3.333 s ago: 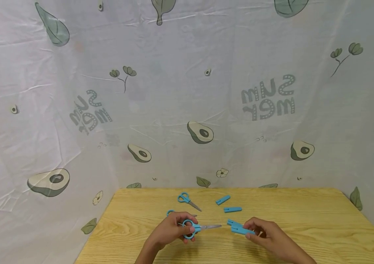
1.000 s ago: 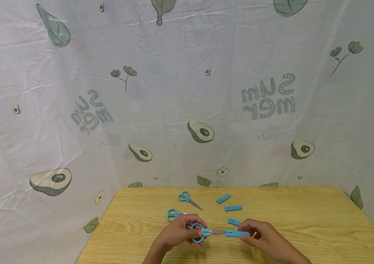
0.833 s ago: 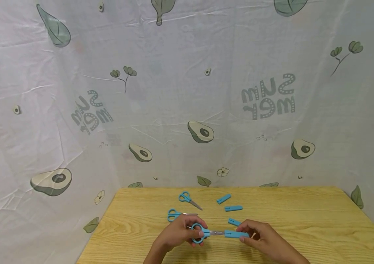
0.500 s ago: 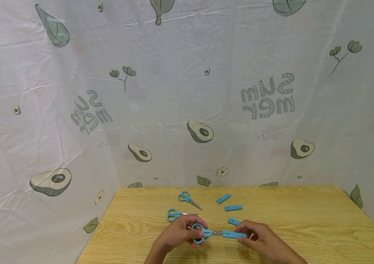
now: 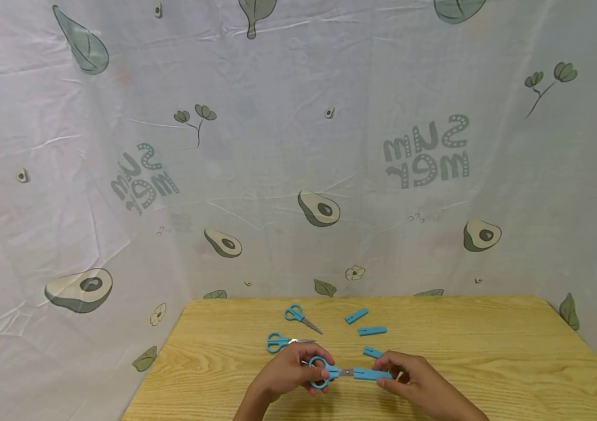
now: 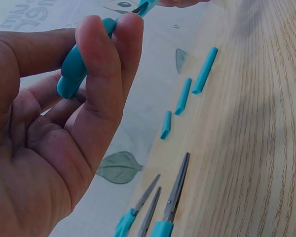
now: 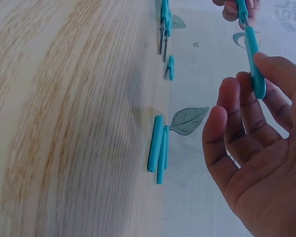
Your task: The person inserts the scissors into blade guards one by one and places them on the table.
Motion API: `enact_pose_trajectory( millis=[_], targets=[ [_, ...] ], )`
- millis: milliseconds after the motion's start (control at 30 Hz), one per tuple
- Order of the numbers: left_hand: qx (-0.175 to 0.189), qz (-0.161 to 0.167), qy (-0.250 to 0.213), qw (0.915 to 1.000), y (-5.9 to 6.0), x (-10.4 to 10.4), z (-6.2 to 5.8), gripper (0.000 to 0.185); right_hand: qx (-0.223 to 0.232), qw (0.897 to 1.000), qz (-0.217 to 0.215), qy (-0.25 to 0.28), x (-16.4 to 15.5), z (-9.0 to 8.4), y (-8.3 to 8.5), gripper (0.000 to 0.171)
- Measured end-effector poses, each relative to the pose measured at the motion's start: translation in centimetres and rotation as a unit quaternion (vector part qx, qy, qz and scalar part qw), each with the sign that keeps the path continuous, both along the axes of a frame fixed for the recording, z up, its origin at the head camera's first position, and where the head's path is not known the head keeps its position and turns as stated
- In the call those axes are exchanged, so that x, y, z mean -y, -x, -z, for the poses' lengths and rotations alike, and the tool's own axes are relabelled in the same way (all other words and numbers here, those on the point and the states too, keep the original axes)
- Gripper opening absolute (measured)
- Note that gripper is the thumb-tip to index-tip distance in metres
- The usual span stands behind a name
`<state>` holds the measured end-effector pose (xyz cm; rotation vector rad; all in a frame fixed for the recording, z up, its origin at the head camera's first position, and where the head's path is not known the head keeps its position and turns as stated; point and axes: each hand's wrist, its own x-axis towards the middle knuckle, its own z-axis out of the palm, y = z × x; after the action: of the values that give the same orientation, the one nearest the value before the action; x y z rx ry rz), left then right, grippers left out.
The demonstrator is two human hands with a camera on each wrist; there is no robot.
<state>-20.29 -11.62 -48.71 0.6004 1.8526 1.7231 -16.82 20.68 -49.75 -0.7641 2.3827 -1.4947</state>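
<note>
My left hand (image 5: 298, 368) pinches the blue handles of a pair of scissors (image 5: 334, 372) between thumb and fingers, above the table. The blades point right, and most of their length is hidden inside a blue blade cap (image 5: 371, 374); a short piece of metal near the pivot shows. My right hand (image 5: 409, 377) pinches the far end of that cap. In the right wrist view the held cap (image 7: 254, 61) lines up with the scissors. Behind my left hand lie two more scissors, one pair (image 5: 277, 343) close by and another pair (image 5: 295, 314) farther back.
Three loose blue caps lie right of the scissors: one at the back (image 5: 356, 316), a middle cap (image 5: 372, 331), and a near cap (image 5: 372, 352) partly behind my right hand. The wooden table (image 5: 487, 351) ends at a printed curtain (image 5: 277, 164).
The right hand has moved left with the cap, which was apart from the blades at first and now covers most of them. The left hand with the scissors has shifted slightly right.
</note>
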Motion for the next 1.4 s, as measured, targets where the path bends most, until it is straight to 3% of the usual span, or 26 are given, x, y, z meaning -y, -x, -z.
enact_pose_trajectory(
  millis=[900,1400],
  targets=[
    [0.016,-0.005,-0.006,0.9998,0.14,-0.51,-0.45,0.018,-0.022,1.000,0.008,0.002,0.75,-0.15,0.13,0.016],
    [0.016,-0.009,-0.009,0.9998,0.24,-0.55,-0.05,0.022,-0.035,0.999,0.016,0.005,0.89,0.14,0.27,0.016]
  ],
)
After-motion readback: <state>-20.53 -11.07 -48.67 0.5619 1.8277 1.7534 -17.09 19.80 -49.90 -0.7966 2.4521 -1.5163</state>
